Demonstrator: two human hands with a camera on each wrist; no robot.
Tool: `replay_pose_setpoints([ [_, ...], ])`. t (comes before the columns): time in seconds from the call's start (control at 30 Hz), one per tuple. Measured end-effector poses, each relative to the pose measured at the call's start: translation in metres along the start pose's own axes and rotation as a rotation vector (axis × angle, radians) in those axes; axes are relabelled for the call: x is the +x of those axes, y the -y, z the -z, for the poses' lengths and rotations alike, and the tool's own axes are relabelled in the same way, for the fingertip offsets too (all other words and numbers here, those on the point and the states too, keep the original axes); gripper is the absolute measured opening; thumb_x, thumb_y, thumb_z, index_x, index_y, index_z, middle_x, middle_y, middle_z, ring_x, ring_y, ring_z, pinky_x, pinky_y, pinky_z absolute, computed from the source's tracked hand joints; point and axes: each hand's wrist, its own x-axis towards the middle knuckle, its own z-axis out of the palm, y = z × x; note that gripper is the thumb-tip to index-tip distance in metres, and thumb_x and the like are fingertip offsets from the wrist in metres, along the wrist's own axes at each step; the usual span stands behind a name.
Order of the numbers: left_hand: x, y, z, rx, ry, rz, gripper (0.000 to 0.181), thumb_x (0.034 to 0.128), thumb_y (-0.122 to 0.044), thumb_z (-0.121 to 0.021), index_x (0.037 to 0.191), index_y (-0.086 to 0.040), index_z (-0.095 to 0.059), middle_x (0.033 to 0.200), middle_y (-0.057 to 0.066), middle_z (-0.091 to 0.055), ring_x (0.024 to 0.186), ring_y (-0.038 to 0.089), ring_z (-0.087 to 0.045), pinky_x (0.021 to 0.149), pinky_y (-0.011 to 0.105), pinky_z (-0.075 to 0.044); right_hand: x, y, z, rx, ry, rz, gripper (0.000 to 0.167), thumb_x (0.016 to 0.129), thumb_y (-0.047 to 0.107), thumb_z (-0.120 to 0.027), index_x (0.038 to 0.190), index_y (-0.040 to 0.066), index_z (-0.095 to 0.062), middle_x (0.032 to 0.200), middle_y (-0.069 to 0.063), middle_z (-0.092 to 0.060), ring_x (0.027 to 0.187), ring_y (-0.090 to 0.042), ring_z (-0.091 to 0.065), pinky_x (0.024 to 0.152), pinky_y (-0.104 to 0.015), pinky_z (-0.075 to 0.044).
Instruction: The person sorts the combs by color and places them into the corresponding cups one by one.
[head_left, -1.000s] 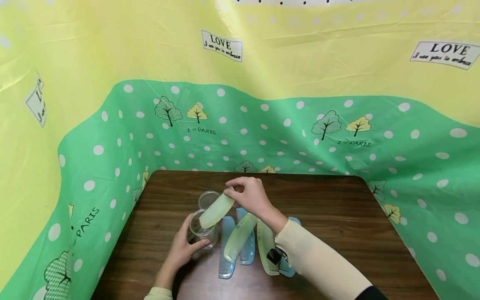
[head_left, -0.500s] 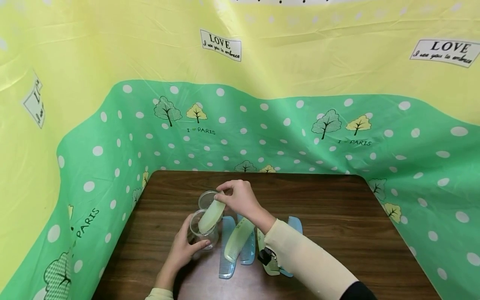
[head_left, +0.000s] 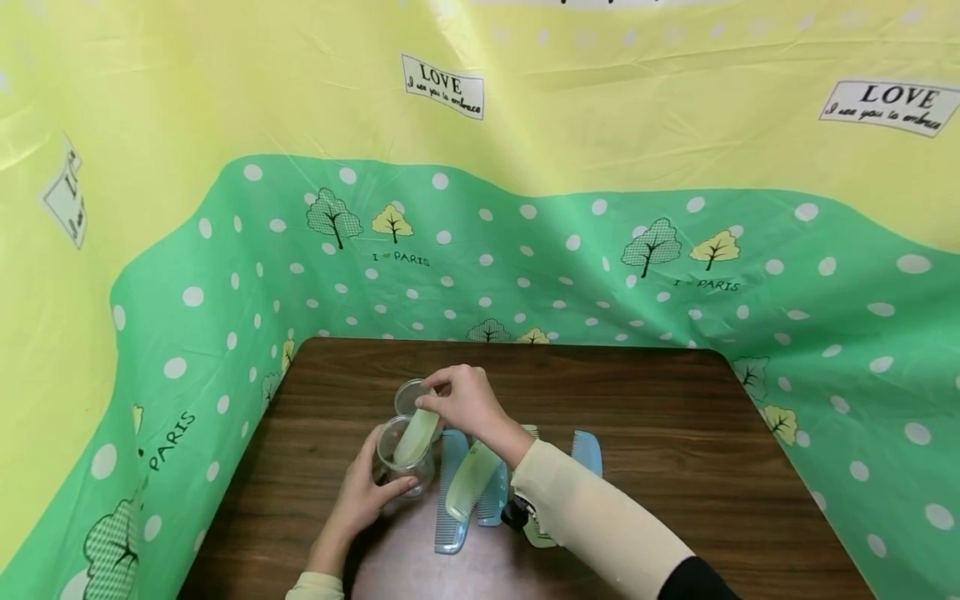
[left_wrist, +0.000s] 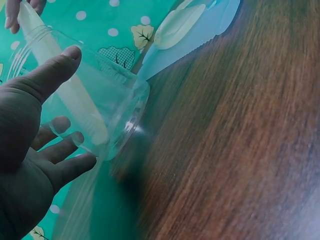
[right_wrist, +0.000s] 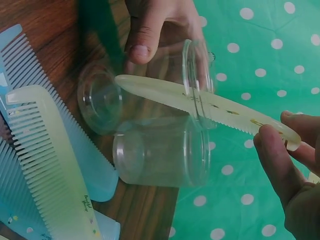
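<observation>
In the head view a clear jar [head_left: 417, 482] stands at the left of the table, and the left hand [head_left: 363, 492] holds it around its side. The right hand [head_left: 467, 403] pinches one end of a pale green comb [head_left: 416, 435], whose other end is inside the jar. From the right wrist, the comb [right_wrist: 172, 95] slants through the jar's mouth, its lower end near the base, with the right hand's thumb and fingers [right_wrist: 272, 150] at its outer end. The left wrist view shows the comb [left_wrist: 75, 95] through the wall of the tilted jar [left_wrist: 117, 110].
A second clear jar [right_wrist: 160, 152] lies beside the held one in the right wrist view. Blue combs [head_left: 451, 500] and pale green combs [head_left: 472, 483] overlap right of the jar, partly under the right forearm. Patterned cloth [head_left: 525, 250] surrounds the wooden table [head_left: 675, 433].
The right hand has moved left and slightly down, lowering the comb further into the jar. More of the blue comb at the right has come into view beside the sleeve. The left hand holds its place.
</observation>
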Motion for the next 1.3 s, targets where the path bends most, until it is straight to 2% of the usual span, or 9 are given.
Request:
replay_pose_setpoints([
  [0.2,0.000,0.000,0.000,0.009,-0.011,-0.012,0.102,0.0726,-0.023,-0.095,0.156,-0.019,-0.037,0.146,0.014,-0.056,0.130,0.033,-0.057,0.107,0.054,-0.048,0.001,-0.003,-0.005,-0.002,0.009,-0.026,0.021,0.088,0.019,-0.083,0.106,0.010,-0.080,0.108,-0.013,-0.073,0.063,-0.020,-0.071,0.049,-0.027,-0.059],
  [0.37,-0.001,0.001,0.000,0.003,-0.011,-0.033,0.101,0.0733,-0.023,-0.094,0.156,-0.017,-0.036,0.145,0.017,-0.056,0.130,0.037,-0.056,0.106,0.058,-0.048,0.001,-0.004,-0.005,0.018,0.027,-0.028,0.027,0.088,0.019,-0.083,0.110,0.005,-0.078,0.105,-0.015,-0.075,0.067,-0.027,-0.074,0.049,-0.028,-0.059],
  [0.63,0.000,0.000,0.000,-0.017,0.001,-0.033,0.102,0.0736,-0.023,-0.094,0.157,-0.018,-0.035,0.148,0.018,-0.053,0.134,0.038,-0.054,0.108,0.056,-0.047,-0.003,-0.009,0.001,0.005,0.078,0.001,0.034,0.089,0.024,-0.083,0.117,0.006,-0.076,0.105,-0.013,-0.076,0.053,-0.014,-0.068,0.051,-0.030,-0.060],
  [0.77,0.000,0.000,0.000,-0.021,-0.002,-0.034,0.102,0.0732,-0.023,-0.094,0.156,-0.018,-0.036,0.148,0.019,-0.054,0.133,0.038,-0.054,0.108,0.056,-0.047,-0.005,-0.012,0.008,0.017,0.074,0.003,0.033,0.090,0.028,-0.081,0.116,0.009,-0.077,0.106,-0.009,-0.075,0.063,-0.018,-0.071,0.052,-0.032,-0.060],
  [0.97,0.001,0.001,-0.001,-0.031,-0.004,-0.022,0.100,0.0723,-0.025,-0.095,0.155,-0.024,-0.038,0.147,0.016,-0.055,0.133,0.036,-0.054,0.109,0.047,-0.048,-0.007,-0.019,0.023,-0.082,0.025,0.041,0.026,0.090,0.030,-0.081,0.111,0.017,-0.079,0.107,-0.003,-0.075,0.084,-0.018,-0.073,0.066,-0.027,-0.060],
  [1.17,0.000,0.002,-0.002,-0.051,-0.011,-0.014,0.099,0.0709,-0.026,-0.095,0.153,-0.025,-0.041,0.147,0.013,-0.056,0.133,0.035,-0.053,0.110,0.044,-0.047,-0.012,-0.030,0.034,-0.118,0.036,0.066,0.027,0.089,0.027,-0.082,0.113,0.014,-0.078,0.111,-0.010,-0.074,0.087,-0.019,-0.070,0.071,-0.031,-0.059],
  [1.3,0.000,0.004,-0.003,-0.061,-0.012,-0.015,0.098,0.0707,-0.026,-0.095,0.153,-0.025,-0.041,0.147,0.014,-0.056,0.133,0.036,-0.053,0.109,0.046,-0.047,-0.015,-0.037,0.039,-0.148,0.024,0.074,0.027,0.088,0.024,-0.083,0.112,0.014,-0.078,0.107,-0.007,-0.074,0.086,-0.014,-0.067,0.075,-0.031,-0.058],
])
